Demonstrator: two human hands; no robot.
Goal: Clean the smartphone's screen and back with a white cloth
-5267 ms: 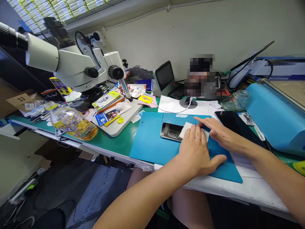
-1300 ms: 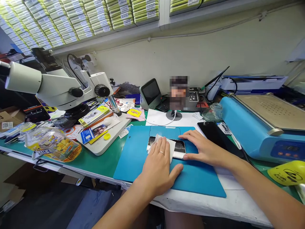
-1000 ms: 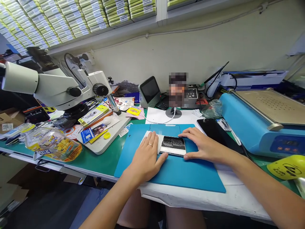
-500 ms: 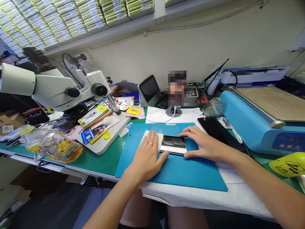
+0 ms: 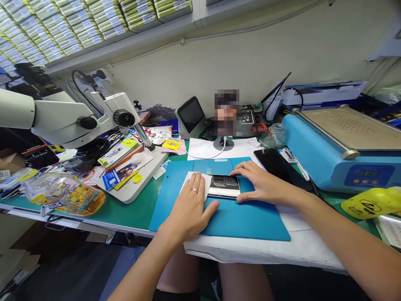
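Observation:
A phone-sized device (image 5: 224, 186) lies on the blue mat (image 5: 250, 221), its upper face dark with grey ribbed patches and a pale strip along the near side. My left hand (image 5: 190, 205) rests flat, fingers stretched, over a white cloth or paper (image 5: 207, 187) that reaches the device's left end. The thumb of that hand points toward the near edge of the device. At the device's right end, my right hand (image 5: 257, 184) grips it between thumb and fingers at the two corners.
Left stand a microscope (image 5: 72, 121), a plastic jar (image 5: 67, 192) and papers. Behind is a small screen (image 5: 191, 115). On the right are a black phone (image 5: 272, 163), a blue heating machine (image 5: 328, 154) and a yellow bottle (image 5: 368, 203).
The view has shifted slightly. My left thumb has come away from the device's near edge, and more of the white sheet shows beside my left fingers. My right hand keeps its place at the right end.

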